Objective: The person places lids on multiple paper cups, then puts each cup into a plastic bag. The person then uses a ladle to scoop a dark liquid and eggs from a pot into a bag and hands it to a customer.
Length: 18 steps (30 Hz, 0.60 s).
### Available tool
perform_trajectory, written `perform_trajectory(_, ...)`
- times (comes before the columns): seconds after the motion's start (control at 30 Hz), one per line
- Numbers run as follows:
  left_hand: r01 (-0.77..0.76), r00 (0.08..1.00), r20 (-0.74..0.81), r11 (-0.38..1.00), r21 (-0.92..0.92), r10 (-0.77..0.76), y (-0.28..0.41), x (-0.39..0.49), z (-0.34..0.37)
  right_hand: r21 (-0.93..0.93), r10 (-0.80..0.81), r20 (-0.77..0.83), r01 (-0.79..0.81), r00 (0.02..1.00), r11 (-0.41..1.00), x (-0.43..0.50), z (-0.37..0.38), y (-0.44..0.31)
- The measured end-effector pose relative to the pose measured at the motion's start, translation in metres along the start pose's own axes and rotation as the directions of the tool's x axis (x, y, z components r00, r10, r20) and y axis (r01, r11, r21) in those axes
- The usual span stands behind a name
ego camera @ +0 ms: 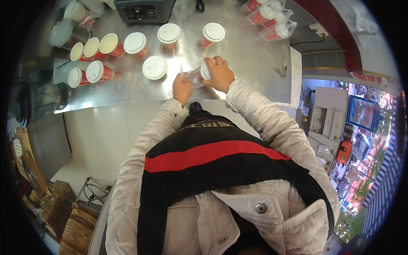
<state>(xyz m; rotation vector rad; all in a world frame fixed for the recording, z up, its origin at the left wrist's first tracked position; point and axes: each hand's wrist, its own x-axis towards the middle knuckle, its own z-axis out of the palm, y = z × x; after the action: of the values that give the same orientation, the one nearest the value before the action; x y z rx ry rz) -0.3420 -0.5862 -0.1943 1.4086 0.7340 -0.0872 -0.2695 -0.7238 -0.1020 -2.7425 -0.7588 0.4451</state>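
At the front edge of the steel counter (127,91), my right hand (220,74) grips a paper cup with a white lid (205,71) from above. My left hand (182,87) pinches a clear plastic bag (194,76), whose film reaches to the cup; how far it wraps the cup is hard to see. A pale thin strip, perhaps a straw (181,67), sticks up by the left fingers. Just left of my hands stands another lidded cup (155,67). Beyond them are two more lidded red cups, one on the left (169,34) and one on the right (213,33).
Open red paper cups (110,44) stand in a row at left, near lidded cups (99,71) and a blender-like jug (41,95). A dark appliance (143,11) sits at the back. Bagged cups (266,16) cluster at back right, with wrapped straws (277,62) nearer.
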Motion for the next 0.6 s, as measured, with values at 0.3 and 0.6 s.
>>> perform_trajectory(0.3,0.000,0.998,0.066,0.999,0.050,-0.004,-0.001,-0.003,0.001,0.042,-0.044,-0.077,0.048,0.996,0.998,0.005,-0.001,-0.005)
perform_trajectory(0.6,-0.018,0.998,0.062,0.999,-0.033,0.020,-0.001,-0.004,-0.013,-0.166,-0.139,-0.164,0.112,0.977,0.980,0.001,0.011,-0.020)
